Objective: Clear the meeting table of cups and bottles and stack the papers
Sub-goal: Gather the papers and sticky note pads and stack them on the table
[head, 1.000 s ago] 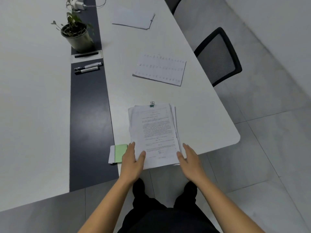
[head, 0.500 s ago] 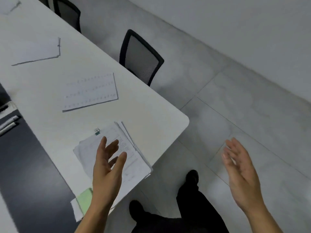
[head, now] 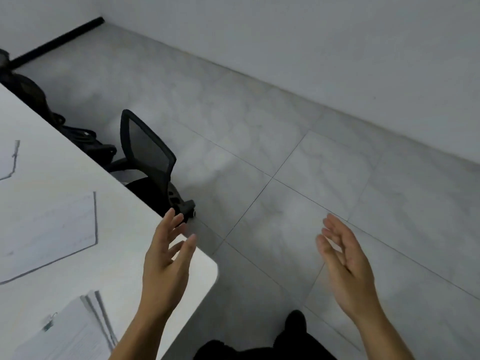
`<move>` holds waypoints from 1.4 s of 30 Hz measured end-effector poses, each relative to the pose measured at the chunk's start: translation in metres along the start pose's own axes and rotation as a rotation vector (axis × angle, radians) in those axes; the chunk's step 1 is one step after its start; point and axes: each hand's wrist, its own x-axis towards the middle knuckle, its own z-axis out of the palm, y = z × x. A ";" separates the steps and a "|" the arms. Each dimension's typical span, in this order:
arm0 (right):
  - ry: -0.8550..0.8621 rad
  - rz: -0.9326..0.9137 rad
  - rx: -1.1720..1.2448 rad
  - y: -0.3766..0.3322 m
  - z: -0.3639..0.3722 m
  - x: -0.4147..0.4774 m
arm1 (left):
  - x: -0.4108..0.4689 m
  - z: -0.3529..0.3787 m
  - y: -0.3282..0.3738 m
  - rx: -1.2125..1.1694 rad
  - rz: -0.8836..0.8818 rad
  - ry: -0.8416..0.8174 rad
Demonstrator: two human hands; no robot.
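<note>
Meeting table [head: 124, 229]: white top, rounded corner, left part of view. Paper stack [head: 75, 331]: white printed sheets, edges fanned, small clip at its top, lying at the table's near edge, cut off by the frame bottom. Loose sheet [head: 49, 235]: pale, print blurred, farther in. Left hand [head: 166, 263]: raised over the table corner, fingers spread, empty. Chair [head: 148, 162]: black mesh, partly under the table. Right hand [head: 348, 266]: over the floor [head: 285, 157], fingers loosely apart, empty.
</note>
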 end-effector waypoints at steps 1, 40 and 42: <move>-0.023 -0.008 -0.010 -0.010 -0.005 0.024 | 0.012 0.009 0.008 -0.012 -0.005 0.020; -0.880 -0.266 -0.204 -0.360 0.628 0.950 | 0.914 -0.067 0.080 -0.246 -0.287 0.790; -0.971 -0.313 -0.220 -0.387 0.690 0.966 | 0.936 -0.095 0.074 -0.261 -0.297 0.898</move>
